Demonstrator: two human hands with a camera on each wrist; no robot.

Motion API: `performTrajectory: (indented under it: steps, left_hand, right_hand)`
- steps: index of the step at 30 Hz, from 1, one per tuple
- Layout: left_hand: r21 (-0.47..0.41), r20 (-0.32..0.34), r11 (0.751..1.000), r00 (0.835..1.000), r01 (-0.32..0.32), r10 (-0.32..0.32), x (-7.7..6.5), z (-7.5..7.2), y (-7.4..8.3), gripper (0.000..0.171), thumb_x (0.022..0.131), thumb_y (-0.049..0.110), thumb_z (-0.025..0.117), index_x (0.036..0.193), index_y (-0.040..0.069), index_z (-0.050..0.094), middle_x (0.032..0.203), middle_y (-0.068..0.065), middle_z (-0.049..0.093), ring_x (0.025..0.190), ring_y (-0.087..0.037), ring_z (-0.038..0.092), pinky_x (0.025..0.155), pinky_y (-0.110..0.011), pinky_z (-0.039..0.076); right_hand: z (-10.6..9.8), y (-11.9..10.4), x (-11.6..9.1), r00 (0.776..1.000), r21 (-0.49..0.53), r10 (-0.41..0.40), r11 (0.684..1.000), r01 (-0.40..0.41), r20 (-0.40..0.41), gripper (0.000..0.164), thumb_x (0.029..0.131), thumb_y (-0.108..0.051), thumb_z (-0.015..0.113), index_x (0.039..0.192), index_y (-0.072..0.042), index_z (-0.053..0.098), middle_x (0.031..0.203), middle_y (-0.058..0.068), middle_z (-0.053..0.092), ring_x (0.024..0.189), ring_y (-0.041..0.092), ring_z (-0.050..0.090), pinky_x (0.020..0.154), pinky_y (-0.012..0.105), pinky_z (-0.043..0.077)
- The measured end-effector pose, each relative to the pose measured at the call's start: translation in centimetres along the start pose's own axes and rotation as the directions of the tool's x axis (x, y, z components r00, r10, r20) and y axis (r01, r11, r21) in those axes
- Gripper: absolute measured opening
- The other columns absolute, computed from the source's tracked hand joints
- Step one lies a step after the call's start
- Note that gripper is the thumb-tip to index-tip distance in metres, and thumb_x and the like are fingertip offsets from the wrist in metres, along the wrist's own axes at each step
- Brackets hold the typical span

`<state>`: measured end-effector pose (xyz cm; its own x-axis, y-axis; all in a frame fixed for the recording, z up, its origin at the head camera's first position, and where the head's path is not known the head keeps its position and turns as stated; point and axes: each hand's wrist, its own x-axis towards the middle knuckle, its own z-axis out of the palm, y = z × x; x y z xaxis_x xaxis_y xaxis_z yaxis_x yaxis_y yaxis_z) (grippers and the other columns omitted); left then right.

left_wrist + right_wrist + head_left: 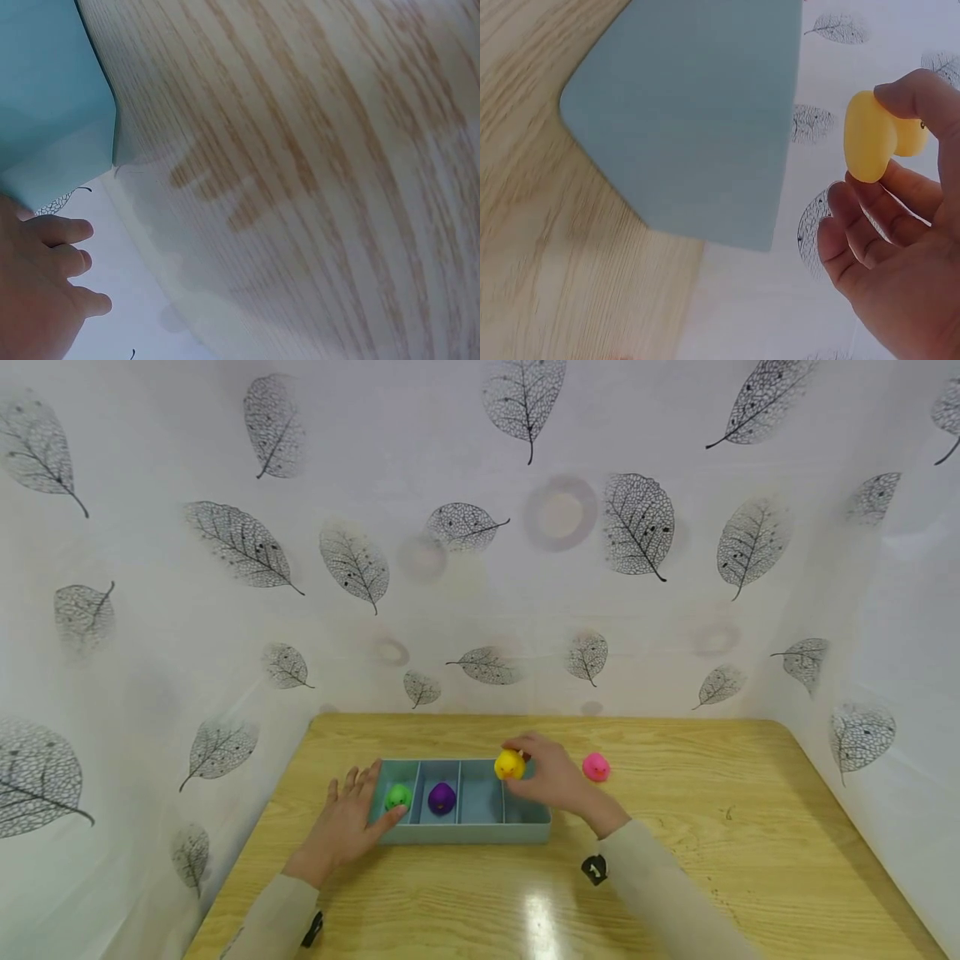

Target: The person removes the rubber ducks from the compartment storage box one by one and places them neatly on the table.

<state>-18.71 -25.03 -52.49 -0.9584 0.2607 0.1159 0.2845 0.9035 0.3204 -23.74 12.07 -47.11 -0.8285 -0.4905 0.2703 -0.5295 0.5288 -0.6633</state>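
A yellow toy duck [509, 765] is pinched between the thumb and fingers of my right hand [551, 778], above the right part of a blue-grey divided box [465, 834]. In the right wrist view the yellow duck [868, 139] shows clear of the box's outer wall [682, 112]. My left hand [347, 818] rests at the box's left end, fingers spread and thumb reaching over the front rim. A green toy duck [397, 796] sits in the leftmost compartment beside that thumb. The neighbouring compartment holds a purple toy duck [442, 798].
A pink toy duck [596, 767] sits on the wooden table [720, 852], right of the box and just beyond my right hand. A white curtain with a leaf print [480, 593] hangs around the table's back and sides.
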Motion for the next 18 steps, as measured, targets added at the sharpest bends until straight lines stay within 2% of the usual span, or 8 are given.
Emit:
performTrajectory:
  steps: [3, 9, 18]
  left_hand:
    - [0.000, 0.001, 1.000, 1.000, -0.001, 0.001, 0.0, -0.1, 0.1, 0.093, 0.104, 0.060, 0.053, 0.168, 0.003, 0.017, 0.163, -0.030, 0.042, 0.155, -0.056, 0.029, 0.121, -0.080, 0.015]
    - [0.004, 0.000, 1.000, 1.000, -0.001, 0.001, -0.1, -0.1, 0.2, 0.093, 0.104, 0.059, 0.053, 0.168, 0.002, 0.017, 0.162, -0.031, 0.042, 0.155, -0.056, 0.029, 0.122, -0.080, 0.015]
    - [0.006, 0.001, 1.000, 1.000, 0.001, -0.001, 0.0, -0.1, 0.1, 0.094, 0.104, 0.060, 0.053, 0.169, 0.003, 0.016, 0.162, -0.031, 0.042, 0.155, -0.055, 0.029, 0.122, -0.080, 0.015]
  right_hand:
    - [-0.7, 0.5, -0.5, 1.000, -0.009, 0.007, 1.000, -0.008, -0.020, 0.049, 0.087, -0.017, 0.080, 0.133, -0.003, 0.069, 0.124, 0.008, 0.069, 0.100, 0.021, 0.062, 0.089, 0.051, 0.060]
    - [-2.1, 1.5, -1.2, 0.997, -0.013, 0.063, 0.998, -0.063, -0.040, 0.050, 0.089, -0.021, 0.080, 0.135, -0.007, 0.069, 0.128, 0.006, 0.069, 0.106, 0.022, 0.063, 0.085, 0.038, 0.055]
    - [-3.3, 3.0, -2.4, 0.993, -0.037, 0.095, 0.995, -0.097, -0.067, 0.049, 0.088, -0.022, 0.081, 0.134, -0.006, 0.070, 0.127, 0.006, 0.070, 0.104, 0.022, 0.062, 0.081, 0.034, 0.051]
